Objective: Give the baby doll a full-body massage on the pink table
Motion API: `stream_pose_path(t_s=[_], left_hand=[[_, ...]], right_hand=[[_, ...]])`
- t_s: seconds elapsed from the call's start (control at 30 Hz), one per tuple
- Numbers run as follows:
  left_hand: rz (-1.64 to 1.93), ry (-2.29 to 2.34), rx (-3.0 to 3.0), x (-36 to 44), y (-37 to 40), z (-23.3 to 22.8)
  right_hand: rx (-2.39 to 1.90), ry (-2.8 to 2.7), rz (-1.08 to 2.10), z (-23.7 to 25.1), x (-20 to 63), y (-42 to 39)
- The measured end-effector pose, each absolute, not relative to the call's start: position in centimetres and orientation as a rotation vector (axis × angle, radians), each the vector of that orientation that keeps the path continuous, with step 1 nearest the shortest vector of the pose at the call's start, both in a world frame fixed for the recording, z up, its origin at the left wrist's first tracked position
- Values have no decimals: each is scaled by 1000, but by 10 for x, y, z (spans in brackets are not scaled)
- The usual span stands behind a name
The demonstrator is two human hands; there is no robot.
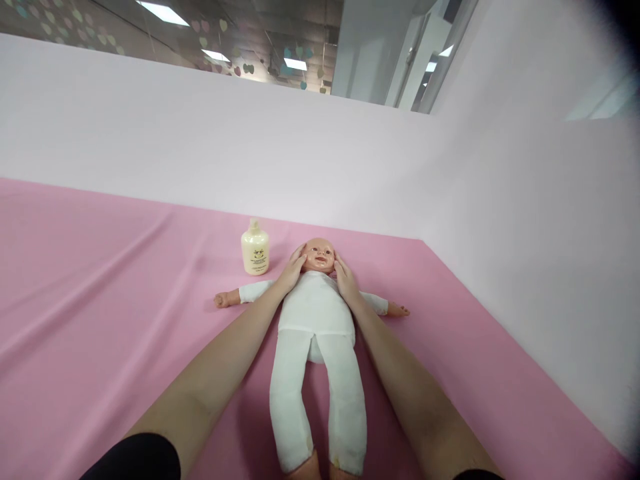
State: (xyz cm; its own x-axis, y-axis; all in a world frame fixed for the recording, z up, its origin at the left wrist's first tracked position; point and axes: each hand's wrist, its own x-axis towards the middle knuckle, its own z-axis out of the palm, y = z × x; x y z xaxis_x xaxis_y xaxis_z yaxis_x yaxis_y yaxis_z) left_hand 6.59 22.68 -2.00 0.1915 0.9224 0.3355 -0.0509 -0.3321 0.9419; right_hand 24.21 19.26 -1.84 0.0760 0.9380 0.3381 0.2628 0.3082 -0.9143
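Observation:
A baby doll with a white cloth body lies on its back, arms spread to both sides and legs toward me. My left hand rests against the left side of its head, fingers stretched along the cheek. On the opposite side, my right hand lies along the head in the same way, fingers extended. The doll's face shows between both hands. Just left of the head stands a pale yellow bottle with dark print, touched by neither hand.
A pink sheet with a few creases covers the surface under the doll. White walls rise behind it and on the right. Above the back wall, a window or mirror shows ceiling lights and hanging heart shapes.

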Motion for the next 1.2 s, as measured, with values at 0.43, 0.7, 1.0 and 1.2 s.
stream_pose_path(t_s=[0.43, 0.7, 1.0, 1.2], left_hand=[[1293, 891, 1626, 69, 223, -22], [1329, 822, 1594, 70, 228, -32], [1284, 823, 1638, 66, 232, -32], [1253, 903, 1606, 65, 232, -28]], right_hand=[[-1297, -1488, 851, -8, 238, 182], [-1246, -1469, 880, -13, 239, 182], [-1278, -1551, 820, -18, 244, 191], [-1262, -1544, 801, -22, 245, 193]])
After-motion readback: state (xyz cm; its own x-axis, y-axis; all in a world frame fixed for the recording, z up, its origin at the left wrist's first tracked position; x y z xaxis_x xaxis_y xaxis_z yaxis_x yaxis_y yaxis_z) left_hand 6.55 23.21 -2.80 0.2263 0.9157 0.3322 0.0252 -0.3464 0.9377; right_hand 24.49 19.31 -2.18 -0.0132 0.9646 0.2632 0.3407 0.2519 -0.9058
